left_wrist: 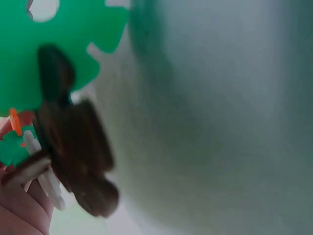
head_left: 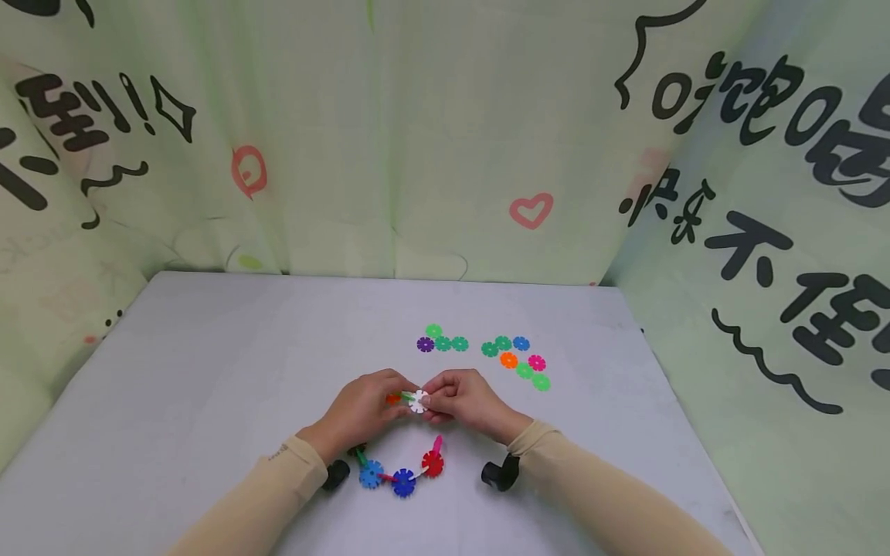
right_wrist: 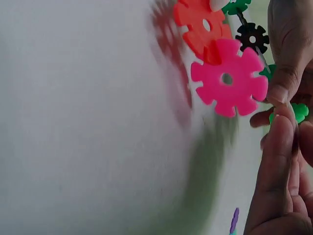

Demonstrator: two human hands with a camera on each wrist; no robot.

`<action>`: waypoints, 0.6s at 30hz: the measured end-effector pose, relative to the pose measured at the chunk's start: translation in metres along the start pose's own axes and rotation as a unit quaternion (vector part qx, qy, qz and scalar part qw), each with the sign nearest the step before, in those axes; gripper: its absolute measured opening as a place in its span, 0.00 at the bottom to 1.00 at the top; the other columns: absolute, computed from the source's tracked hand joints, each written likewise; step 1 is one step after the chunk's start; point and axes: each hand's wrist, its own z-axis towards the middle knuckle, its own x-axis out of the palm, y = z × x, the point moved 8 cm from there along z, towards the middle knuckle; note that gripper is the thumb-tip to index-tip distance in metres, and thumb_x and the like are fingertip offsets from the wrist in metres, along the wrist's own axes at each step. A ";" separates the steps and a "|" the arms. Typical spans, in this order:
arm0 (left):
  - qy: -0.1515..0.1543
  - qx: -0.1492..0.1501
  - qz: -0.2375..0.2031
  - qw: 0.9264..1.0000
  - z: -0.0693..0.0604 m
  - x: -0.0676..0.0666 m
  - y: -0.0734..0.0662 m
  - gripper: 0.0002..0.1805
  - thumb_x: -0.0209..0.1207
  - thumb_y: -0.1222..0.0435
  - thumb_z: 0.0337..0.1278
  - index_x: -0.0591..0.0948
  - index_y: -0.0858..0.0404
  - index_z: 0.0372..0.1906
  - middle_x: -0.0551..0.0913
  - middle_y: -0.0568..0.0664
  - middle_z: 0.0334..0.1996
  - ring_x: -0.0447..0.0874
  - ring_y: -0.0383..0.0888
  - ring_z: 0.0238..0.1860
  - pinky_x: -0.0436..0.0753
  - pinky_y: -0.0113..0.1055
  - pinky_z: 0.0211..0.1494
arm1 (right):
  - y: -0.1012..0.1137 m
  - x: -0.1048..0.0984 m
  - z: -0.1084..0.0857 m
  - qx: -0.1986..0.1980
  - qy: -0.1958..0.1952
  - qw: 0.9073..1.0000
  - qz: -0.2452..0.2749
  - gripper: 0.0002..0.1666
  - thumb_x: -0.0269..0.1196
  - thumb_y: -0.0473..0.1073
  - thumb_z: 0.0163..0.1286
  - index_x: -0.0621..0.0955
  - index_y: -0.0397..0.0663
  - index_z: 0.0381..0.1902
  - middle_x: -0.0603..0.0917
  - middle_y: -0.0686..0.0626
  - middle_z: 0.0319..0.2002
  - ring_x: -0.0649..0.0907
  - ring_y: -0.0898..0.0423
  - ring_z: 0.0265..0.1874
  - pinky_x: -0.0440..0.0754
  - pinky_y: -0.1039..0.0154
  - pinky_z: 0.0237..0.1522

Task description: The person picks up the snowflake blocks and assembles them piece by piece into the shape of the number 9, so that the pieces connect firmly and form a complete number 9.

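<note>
My left hand (head_left: 368, 405) grips one end of a chain of slotted plastic snowflake discs, by an orange disc (head_left: 393, 399) and a light green disc (right_wrist: 301, 112). Facing it, my right hand (head_left: 474, 398) pinches a white snowflake disc (head_left: 418, 401) against the green one. Whether those two are interlocked I cannot tell. The chain curves below the hands through a light blue disc (head_left: 371, 474), a dark blue disc (head_left: 403, 483) and a red disc (head_left: 433, 464), ending in a pink disc (right_wrist: 239, 78). Close to the left wrist camera are a brown disc (left_wrist: 78, 142) and a large green disc (left_wrist: 88, 29).
Loose discs lie flat beyond the hands on the white table (head_left: 278, 332): a purple disc (head_left: 426, 344) among green ones, and to the right a blue disc (head_left: 521, 344), an orange disc (head_left: 509, 361), a pink disc (head_left: 537, 362) and several greens. Printed curtains (head_left: 452, 154) surround the table.
</note>
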 end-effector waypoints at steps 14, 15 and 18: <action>0.000 -0.005 -0.005 1.000 -0.001 -0.002 0.004 0.11 0.71 0.66 0.55 0.88 0.56 0.45 0.85 0.43 0.42 0.83 0.44 0.46 0.81 0.42 0.53 | -0.010 -0.073 0.022 0.011 -0.105 0.976 -0.192 0.11 0.68 0.37 0.67 0.83 0.42 0.47 0.83 0.49 0.36 0.84 0.56 0.32 0.84 0.63 0.37; 0.001 -0.004 -0.007 1.000 -0.001 -0.001 0.004 0.12 0.71 0.66 0.55 0.88 0.56 0.45 0.85 0.43 0.43 0.83 0.44 0.47 0.81 0.42 0.53 | -0.009 -0.077 0.023 0.011 -0.115 0.972 -0.205 0.12 0.68 0.36 0.66 0.83 0.42 0.47 0.82 0.49 0.36 0.83 0.56 0.32 0.84 0.63 0.37; -0.002 -0.001 -0.011 1.000 -0.002 -0.001 0.004 0.12 0.72 0.66 0.54 0.88 0.55 0.45 0.85 0.42 0.43 0.83 0.44 0.47 0.81 0.42 0.54 | -0.008 -0.088 0.030 0.007 -0.132 0.961 -0.242 0.16 0.68 0.37 0.66 0.81 0.42 0.51 0.82 0.50 0.39 0.82 0.56 0.32 0.83 0.63 0.38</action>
